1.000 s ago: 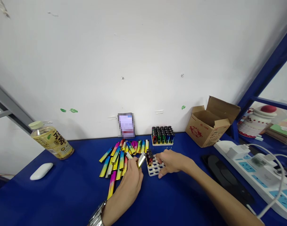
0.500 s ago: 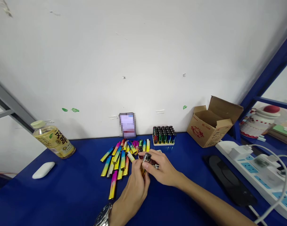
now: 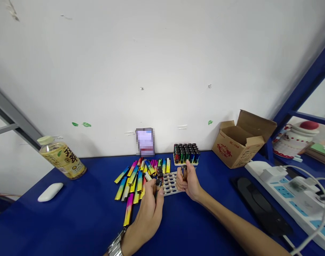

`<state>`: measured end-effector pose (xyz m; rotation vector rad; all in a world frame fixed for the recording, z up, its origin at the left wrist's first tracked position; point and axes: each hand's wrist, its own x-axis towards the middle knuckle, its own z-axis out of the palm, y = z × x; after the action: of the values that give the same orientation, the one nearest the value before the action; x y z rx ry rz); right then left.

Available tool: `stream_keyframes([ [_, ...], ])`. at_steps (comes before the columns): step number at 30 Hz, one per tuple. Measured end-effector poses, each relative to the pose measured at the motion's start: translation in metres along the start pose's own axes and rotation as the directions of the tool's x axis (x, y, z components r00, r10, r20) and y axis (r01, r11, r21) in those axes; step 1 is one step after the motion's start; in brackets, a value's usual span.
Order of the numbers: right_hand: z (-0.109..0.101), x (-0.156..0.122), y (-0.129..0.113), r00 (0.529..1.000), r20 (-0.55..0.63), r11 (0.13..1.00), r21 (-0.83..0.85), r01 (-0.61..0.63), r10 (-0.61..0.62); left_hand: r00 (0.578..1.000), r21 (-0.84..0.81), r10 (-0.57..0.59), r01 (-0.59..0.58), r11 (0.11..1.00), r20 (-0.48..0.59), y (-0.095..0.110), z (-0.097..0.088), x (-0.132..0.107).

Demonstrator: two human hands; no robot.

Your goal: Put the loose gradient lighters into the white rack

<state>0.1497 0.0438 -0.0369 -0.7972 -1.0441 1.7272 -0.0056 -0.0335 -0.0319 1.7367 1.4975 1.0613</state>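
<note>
From where I stand, both hands are busy at the blue table (image 3: 87,220), close about a white tray (image 3: 172,192) full of holes. The left hand (image 3: 151,209), with a metal watch (image 3: 116,246) at its wrist, pinches a lighter (image 3: 158,182) between thumb and fingers, black top up, at the tray's near left corner. The right hand (image 3: 190,183) is curled like a loose fist round a second lighter (image 3: 184,168), its dark top poking out above the fingers, by the tray's right end. Whether that hand touches the tray I can't tell.

A short row of lighters (image 3: 159,170) stands upright along the tray's left side, while most of the holes I can see have nothing in them. Left of the tray lies a loose pile (image 3: 134,174) of shiny, colourful lighters. Behind it, a filled rack (image 3: 186,164) stands near the wall, black tops all up.

I'd judge the step in hand to be standing lighters in the tray, one per hole, with the filling barely begun. The next move calls for keeping a lighter straight, lining its base up with a free hole and lowering it without knocking its neighbours.
</note>
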Motion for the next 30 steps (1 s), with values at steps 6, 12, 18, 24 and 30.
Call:
stream_keyframes([
  [6, 0.013, -0.006, -0.004, 0.965, -0.172, 0.98, 0.074, -0.186, 0.196, 0.999, 0.005, -0.037, 0.037, 0.999, 0.005, 0.005, -0.003, 0.0],
  [12, 0.015, -0.007, -0.007, 0.957, -0.149, 0.968, 0.051, -0.245, 0.249, 0.997, -0.185, -0.072, 0.073, 0.98, 0.01, 0.005, -0.004, 0.0],
  [18, 0.011, -0.009, 0.005, 0.997, 0.076, 0.99, -0.137, 0.021, -0.011, 0.928, -0.418, -0.336, 0.246, 0.875, -0.159, 0.01, -0.003, 0.008],
  [24, 0.008, -0.012, 0.006, 0.898, 0.193, 0.686, -0.587, 0.429, -0.396, 0.921, -0.487, -0.356, 0.242, 0.839, -0.156, 0.019, -0.007, 0.016],
  [30, 0.005, -0.01, 0.013, 0.852, 0.224, 0.591, -0.636, 0.496, -0.474, 0.94, -0.473, -0.322, 0.235, 0.849, -0.111, 0.015, -0.009, 0.016],
])
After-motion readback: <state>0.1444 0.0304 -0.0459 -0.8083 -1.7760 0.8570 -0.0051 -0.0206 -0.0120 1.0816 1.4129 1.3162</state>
